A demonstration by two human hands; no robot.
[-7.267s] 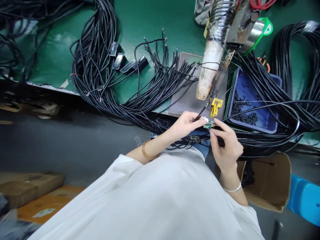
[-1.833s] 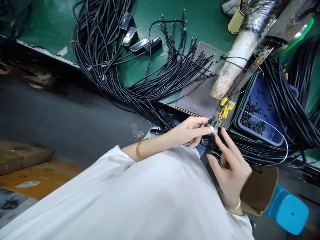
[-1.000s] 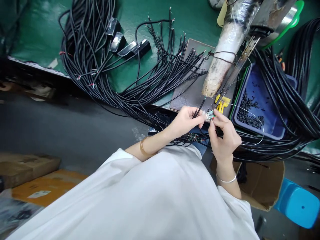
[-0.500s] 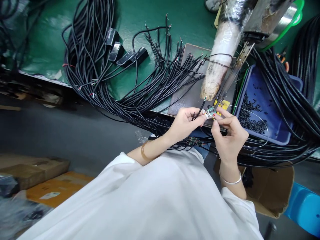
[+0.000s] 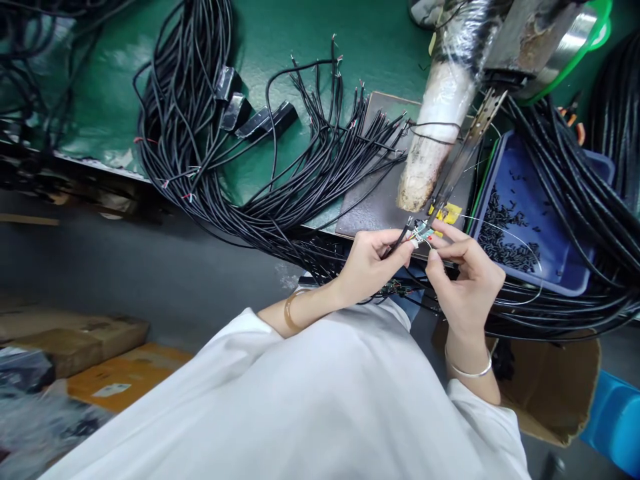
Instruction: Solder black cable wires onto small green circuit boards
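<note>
My left hand (image 5: 373, 263) is closed at the edge of the bench, thumb and fingertips pinching a black cable (image 5: 404, 231) and the end of a small green circuit board (image 5: 424, 231). Fine coloured wires join at the board. My right hand (image 5: 467, 277) faces it from the right, its thumb and forefinger pinching a thin light wire (image 5: 429, 244) that runs to the board. Its other fingers are bent behind the board. Directly above, the slotted metal shaft of a soldering iron (image 5: 463, 152) slants down, its lower end close to the board; contact is hard to make out.
A wrapped white tube (image 5: 425, 140) hangs beside the iron. Right of it stands a blue tray (image 5: 545, 200) of small black pieces, with thick cable bundles (image 5: 560, 160) over its edge. Stripped black cables (image 5: 280, 207) spread left, beside black blocks (image 5: 265, 120). Below right is an open carton (image 5: 555, 387).
Both hands have shifted slightly down and right in view, along with most of the scene. The cable end beside the board has dipped and tilted a little. Both hands keep their pinch.
</note>
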